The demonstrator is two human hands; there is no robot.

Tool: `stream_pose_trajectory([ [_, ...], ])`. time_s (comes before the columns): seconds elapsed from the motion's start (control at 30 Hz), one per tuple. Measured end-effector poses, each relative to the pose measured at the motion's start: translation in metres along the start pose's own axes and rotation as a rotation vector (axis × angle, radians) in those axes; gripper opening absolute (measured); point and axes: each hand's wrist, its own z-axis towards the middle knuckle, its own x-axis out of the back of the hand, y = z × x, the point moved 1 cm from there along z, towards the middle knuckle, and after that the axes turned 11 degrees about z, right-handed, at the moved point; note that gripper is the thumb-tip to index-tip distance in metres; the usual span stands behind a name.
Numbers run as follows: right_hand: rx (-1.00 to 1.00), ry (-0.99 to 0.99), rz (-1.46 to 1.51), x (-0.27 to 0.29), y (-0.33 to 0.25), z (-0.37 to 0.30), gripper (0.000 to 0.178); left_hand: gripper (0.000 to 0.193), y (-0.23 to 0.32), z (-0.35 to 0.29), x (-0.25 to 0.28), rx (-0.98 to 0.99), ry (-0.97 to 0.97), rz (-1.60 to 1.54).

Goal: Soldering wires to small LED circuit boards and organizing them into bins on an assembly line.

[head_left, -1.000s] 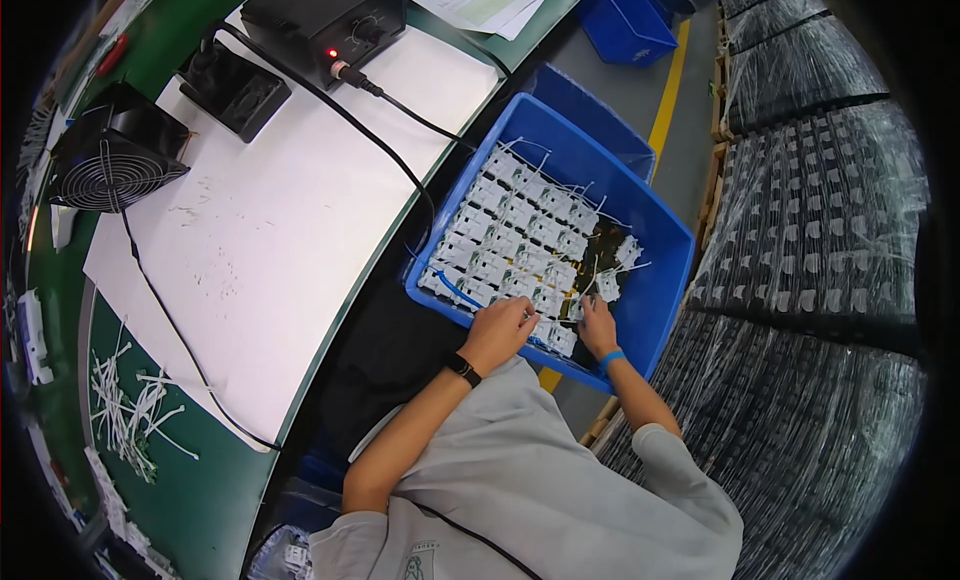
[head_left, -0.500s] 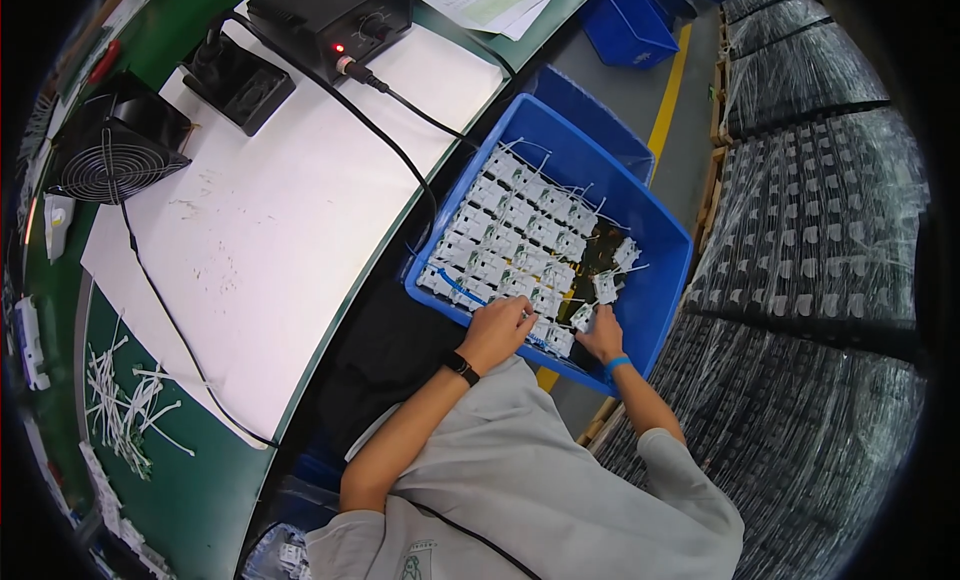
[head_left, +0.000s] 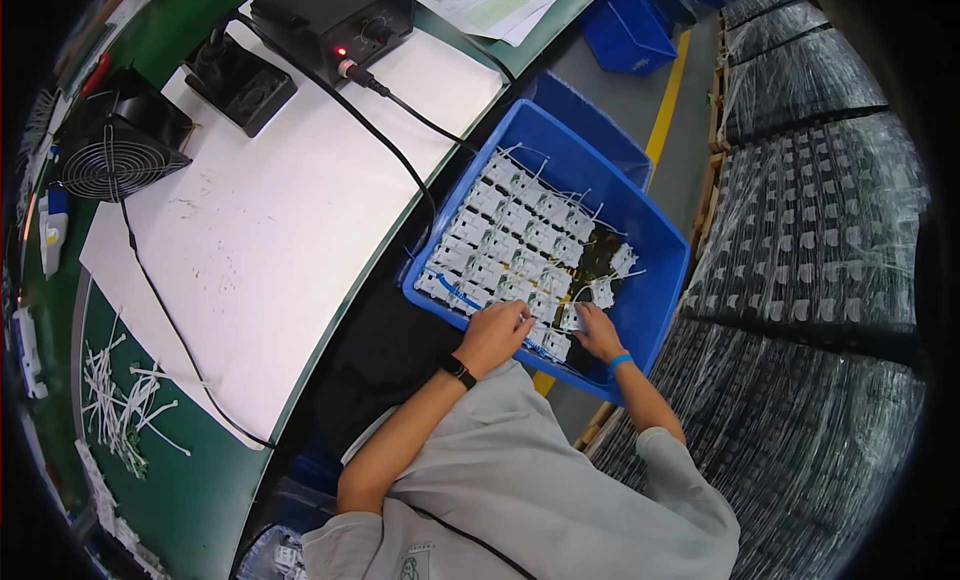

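Inside the blue tote [head_left: 655,290], white modules [head_left: 487,270] sit in packed rows, 6 o'clock round through 9 to 1; thin white leads stick out of several. Dial centred on tote, 12 = away from the wearer.

Right hand [head_left: 598,332] at 5 o'clock: fingers bent, tips at one white module [head_left: 571,316]; can't tell pinch from plain touch. Blue band on that wrist.

Left hand [head_left: 497,330] at 7, over the near rim: fingers curled at the front modules, tips hidden, so can't tell if it grips anything. Black band on wrist. Blue strip [head_left: 457,293] lies over modules at 8.

Two loose units [head_left: 624,257] at 3 to 4 o'clock, off the grid, dark base showing beside them.

Worktop [head_left: 215,480] out at 8 to 11: white sheet [head_left: 290,210] at 9, fan [head_left: 105,170] past it, black box [head_left: 330,25] with red light lit between 10 and 11, white ties [head_left: 125,410] piled at 8. Wrapped stacks [head_left: 800,230] at 3.
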Motion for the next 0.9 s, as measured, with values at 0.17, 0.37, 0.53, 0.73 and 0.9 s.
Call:
stream_pose_trajectory([
  [0.17, -0.054, 0.040, -0.005, -0.009, -0.003, 0.006, 0.065, 0.018, -0.002, 0.000, -0.005, -0.018, 0.037, -0.003],
  [0.37, -0.180, 0.087, 0.047, -0.019, -0.013, 0.006, 0.062, 0.018, -0.006, 0.001, -0.009, -0.027, 0.047, 0.034],
  [0.53, -0.122, 0.111, 0.131, -0.018, -0.021, 0.005, 0.055, 0.016, -0.006, -0.001, -0.008, -0.026, 0.058, 0.028],
  [0.73, -0.109, 0.167, 0.068, -0.028, -0.017, 0.004, 0.061, 0.015, -0.004, -0.001, -0.007, -0.038, 0.071, 0.000],
  [0.9, -0.099, 0.181, -0.010, -0.029, -0.022, 0.010, 0.061, 0.017, -0.006, -0.001, -0.008, -0.050, 0.086, -0.007],
])
